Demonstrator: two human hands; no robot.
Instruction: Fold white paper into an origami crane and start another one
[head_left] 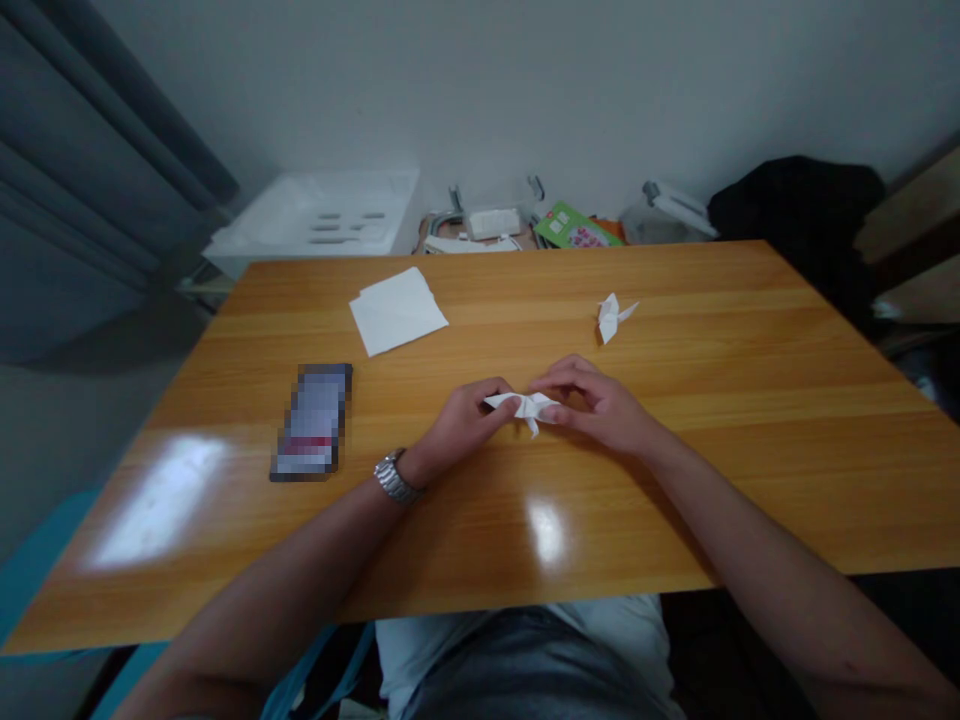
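Observation:
Both my hands meet over the middle of the wooden table (675, 480), pinching a small folded white paper figure (525, 406). My left hand (461, 425), with a metal watch on its wrist, grips the figure's left end with closed fingers. Its right end is held by the curled fingers and thumb of my right hand (596, 405). A finished folded paper crane (611, 317) stands on the table beyond my right hand, apart from it.
A small stack of white paper sheets (397, 310) lies at the far left of the table. A phone (313, 422) rests flat to the left of my left hand. Behind the table are a white plastic box (315, 220), small clutter and a dark bag (795, 200).

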